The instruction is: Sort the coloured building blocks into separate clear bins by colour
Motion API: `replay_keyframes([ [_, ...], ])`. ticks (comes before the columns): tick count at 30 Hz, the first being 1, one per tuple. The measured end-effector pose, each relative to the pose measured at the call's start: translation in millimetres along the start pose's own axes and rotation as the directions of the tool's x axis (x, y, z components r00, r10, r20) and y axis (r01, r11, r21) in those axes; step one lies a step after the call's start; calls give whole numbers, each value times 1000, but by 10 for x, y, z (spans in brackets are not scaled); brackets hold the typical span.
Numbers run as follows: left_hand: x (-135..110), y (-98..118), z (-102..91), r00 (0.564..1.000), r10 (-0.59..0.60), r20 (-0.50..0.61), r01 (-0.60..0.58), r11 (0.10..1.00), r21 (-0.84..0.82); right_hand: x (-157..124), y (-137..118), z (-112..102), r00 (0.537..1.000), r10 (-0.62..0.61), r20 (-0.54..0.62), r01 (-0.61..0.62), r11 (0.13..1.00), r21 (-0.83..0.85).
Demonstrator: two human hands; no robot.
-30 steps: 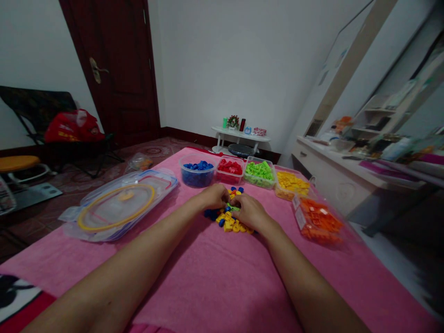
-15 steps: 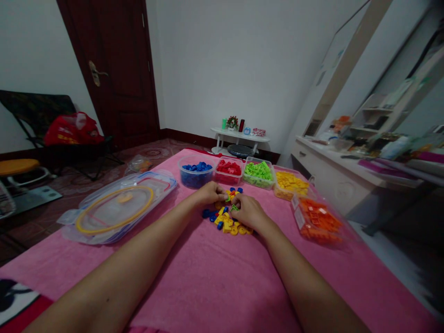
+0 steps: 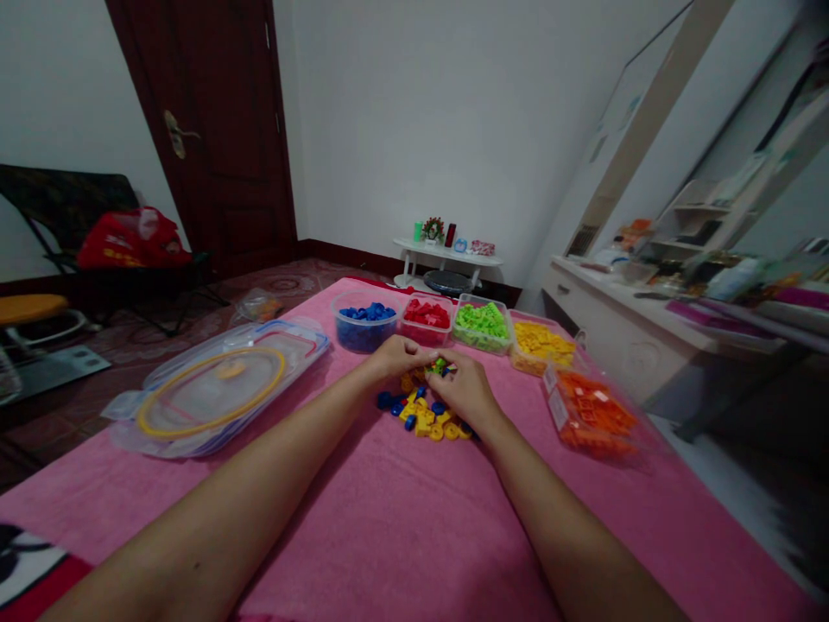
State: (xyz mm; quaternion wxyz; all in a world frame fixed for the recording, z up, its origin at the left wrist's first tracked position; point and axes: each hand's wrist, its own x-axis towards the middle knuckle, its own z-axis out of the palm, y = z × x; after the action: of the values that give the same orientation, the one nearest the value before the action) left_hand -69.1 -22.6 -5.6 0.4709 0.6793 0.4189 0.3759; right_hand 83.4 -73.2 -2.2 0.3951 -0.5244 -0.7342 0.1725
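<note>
1. Green piece point(image 3: 440, 365): one small item, between the two hands, above the far part of the loose heap. Exact outline too small to tell.
2. Right hand point(image 3: 467, 389): fingers curled, thumb and forefinger closed about the green piece.
3. Left hand point(image 3: 396, 356): fingers bent together, tips at the green piece, close by the right fingertips. Whether they pinched it could not be told.
4. Handling, judged by look: plastic, very light, stiff rather than soft, hardly fragile. Smooth faces probably made it a little slippery. Best hold seemed a thumb-and-finger pinch across opposite edges; a broad grasp would have hidden it.
5. Yellow pieces point(image 3: 424, 422): several, loose on the pink cloth point(image 3: 389, 510), just nearer the wearer than the fingers. Some were round and seemed apt to roll; edges offered the surer hold.
6. Blue pieces point(image 3: 386, 400): a few, mixed in and at the heap's left side.
7. Tubs, in a row beyond: blue point(image 3: 363, 338), red point(image 3: 424, 338), green point(image 3: 476, 344), yellow point(image 3: 528, 363).
8. Orange pack point(image 3: 562, 402): clear, at right.
9. Lids point(image 3: 194, 371): clear, stacked at left.
</note>
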Motion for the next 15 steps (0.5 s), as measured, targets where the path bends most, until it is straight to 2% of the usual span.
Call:
replay_keyframes([
  [4,96,-146,-71,972,155,-180,-125,978,167,13,11,-23,980,197,23,-196,946,260],
  [7,114,-286,-139,931,196,-307,-99,947,306,22,71,-62,948,311,70,-312,860,403],
  [12,115,-512,-151,939,130,-320,-5,931,364,183,319,-221,941,338,-11,-290,825,484],
  [15,127,-570,-131,938,108,-329,23,929,370,466,449,-397,923,381,-59,-333,865,376],
])
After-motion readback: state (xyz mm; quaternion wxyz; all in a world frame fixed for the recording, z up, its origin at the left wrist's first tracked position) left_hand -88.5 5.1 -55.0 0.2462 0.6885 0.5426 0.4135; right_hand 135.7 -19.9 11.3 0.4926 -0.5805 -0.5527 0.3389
